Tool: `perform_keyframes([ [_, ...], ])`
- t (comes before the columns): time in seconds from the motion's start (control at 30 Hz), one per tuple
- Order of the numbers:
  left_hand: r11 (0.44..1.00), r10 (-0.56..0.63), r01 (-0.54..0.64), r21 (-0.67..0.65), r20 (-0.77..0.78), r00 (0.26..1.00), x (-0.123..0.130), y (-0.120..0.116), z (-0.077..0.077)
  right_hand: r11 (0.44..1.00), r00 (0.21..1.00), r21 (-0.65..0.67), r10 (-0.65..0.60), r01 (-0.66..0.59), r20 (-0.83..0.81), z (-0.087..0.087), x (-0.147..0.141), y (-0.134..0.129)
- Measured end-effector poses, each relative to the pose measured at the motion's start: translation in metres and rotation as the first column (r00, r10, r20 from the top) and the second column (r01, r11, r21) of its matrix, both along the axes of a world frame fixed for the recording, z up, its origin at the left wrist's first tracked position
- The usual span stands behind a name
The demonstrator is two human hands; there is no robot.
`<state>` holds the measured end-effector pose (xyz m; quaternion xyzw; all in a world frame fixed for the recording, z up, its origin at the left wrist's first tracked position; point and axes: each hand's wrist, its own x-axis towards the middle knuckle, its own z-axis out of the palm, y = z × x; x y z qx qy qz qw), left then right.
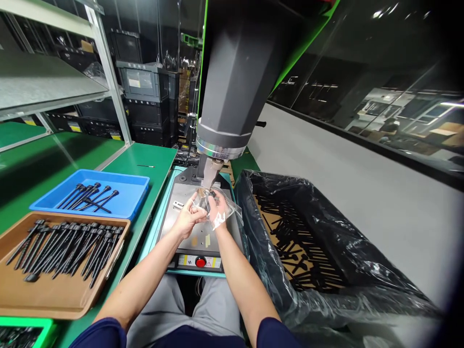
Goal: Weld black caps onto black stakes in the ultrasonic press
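Observation:
Both hands are together at a small metal fixture (204, 199) on the machine's grey base plate (188, 241), right below the tapered metal horn (211, 171). My left hand (187, 218) is at the fixture's left side, its fingers bent and closed; what they grip is hidden. On the fixture's right side my right hand (218, 209) has its fingers closed around a small black part (212, 194), mostly covered by the hand. A clear plastic guard (234, 211) stands around the right hand, with white tape on it near the wrist.
A brown tray (43, 299) and a blue tray (139, 186) at left hold several black-headed rods (72, 241). A green-rimmed bin (49, 333) is at lower left. At right stands a plastic-lined box (253, 232) of black rods. A red button (200, 261) faces me.

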<state>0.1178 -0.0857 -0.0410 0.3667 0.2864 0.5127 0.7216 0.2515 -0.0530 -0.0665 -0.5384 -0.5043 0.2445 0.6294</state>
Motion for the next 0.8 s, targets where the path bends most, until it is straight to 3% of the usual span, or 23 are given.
perform_keyframes([
  [0.27,1.0,-0.001,0.001,0.002,0.001,1.0,-0.002,0.004,-0.001,0.999,0.999,-0.036,0.02,-0.019,0.043,0.006,0.0,0.027],
  [0.47,1.0,0.009,-0.009,-0.026,0.012,1.0,-0.002,0.006,-0.001,0.985,0.988,-0.072,0.153,-0.154,-0.029,0.011,0.009,0.032],
  [0.6,0.999,0.017,-0.017,-0.031,0.008,1.0,-0.001,0.007,-0.004,0.987,0.984,-0.047,0.159,-0.155,0.084,0.013,0.013,0.031],
  [0.8,1.0,0.012,-0.012,-0.016,0.009,1.0,0.002,0.008,-0.007,0.99,0.996,-0.121,0.083,-0.079,0.028,0.006,0.006,0.038],
])
